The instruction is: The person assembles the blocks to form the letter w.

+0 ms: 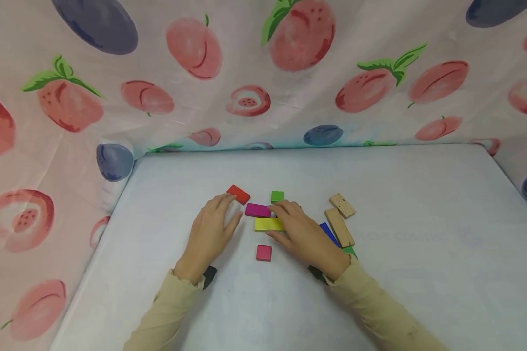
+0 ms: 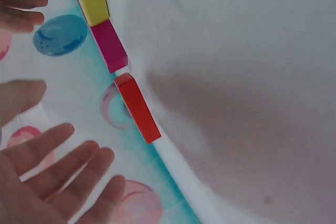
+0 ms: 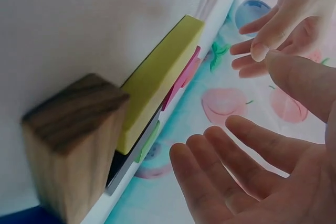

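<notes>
My left hand (image 1: 208,236) hovers with loosely bent fingers beside a red block (image 1: 238,194). The left wrist view shows its fingers (image 2: 79,182) spread, holding nothing. A magenta block (image 1: 258,210) and a yellow block (image 1: 268,224) lie between the hands. Over the yellow block's right end reaches my right hand (image 1: 305,239), covering part of it. In the right wrist view that palm faces the blocks, with fingers (image 3: 226,166) extended and nothing in them. Behind the yellow block, a dark block (image 3: 119,170) shows partly. A pink square block (image 1: 264,253) lies nearer me.
A small green block (image 1: 277,196) lies beyond the magenta one. Right of my right hand are two wooden blocks (image 1: 340,227), a blue block (image 1: 329,234) and another green block (image 1: 349,251), partly covered. A fruit-print cloth (image 1: 290,107) hangs behind the white table (image 1: 421,273).
</notes>
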`<state>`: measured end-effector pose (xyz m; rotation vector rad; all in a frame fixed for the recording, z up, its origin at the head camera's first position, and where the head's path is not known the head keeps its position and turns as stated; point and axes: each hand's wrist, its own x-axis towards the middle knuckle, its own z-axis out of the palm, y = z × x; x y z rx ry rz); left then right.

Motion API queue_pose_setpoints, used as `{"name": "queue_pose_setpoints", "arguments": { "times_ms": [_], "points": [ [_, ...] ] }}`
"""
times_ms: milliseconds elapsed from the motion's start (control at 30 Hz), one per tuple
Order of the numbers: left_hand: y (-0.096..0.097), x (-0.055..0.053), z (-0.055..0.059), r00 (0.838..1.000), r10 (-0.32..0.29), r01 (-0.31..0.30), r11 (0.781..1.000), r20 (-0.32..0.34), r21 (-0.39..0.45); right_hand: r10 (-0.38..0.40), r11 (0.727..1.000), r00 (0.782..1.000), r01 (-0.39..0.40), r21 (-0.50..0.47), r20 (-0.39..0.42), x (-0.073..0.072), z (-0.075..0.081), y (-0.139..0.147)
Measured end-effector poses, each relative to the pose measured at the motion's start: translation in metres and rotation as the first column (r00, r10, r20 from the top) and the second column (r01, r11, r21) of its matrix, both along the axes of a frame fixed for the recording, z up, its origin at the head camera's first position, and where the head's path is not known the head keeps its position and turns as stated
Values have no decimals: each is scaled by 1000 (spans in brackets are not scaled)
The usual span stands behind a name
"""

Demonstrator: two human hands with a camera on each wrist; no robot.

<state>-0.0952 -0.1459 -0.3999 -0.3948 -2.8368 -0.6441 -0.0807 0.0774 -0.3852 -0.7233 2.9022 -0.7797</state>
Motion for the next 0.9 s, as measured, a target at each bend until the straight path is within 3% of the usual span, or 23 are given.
{"name": "queue_pose_setpoints", "arguments": {
  "times_ms": [433,900],
  "points": [
    [-4,-17,-2,999,-36,34,997,33,65,-4,1000,997,7,-30,72,-15,-2,-18],
    [-7,-35,-6,998,-39,35,998,53,60,33,998,998,-29,-58,62,-29,-4,-27]
  ]
}}
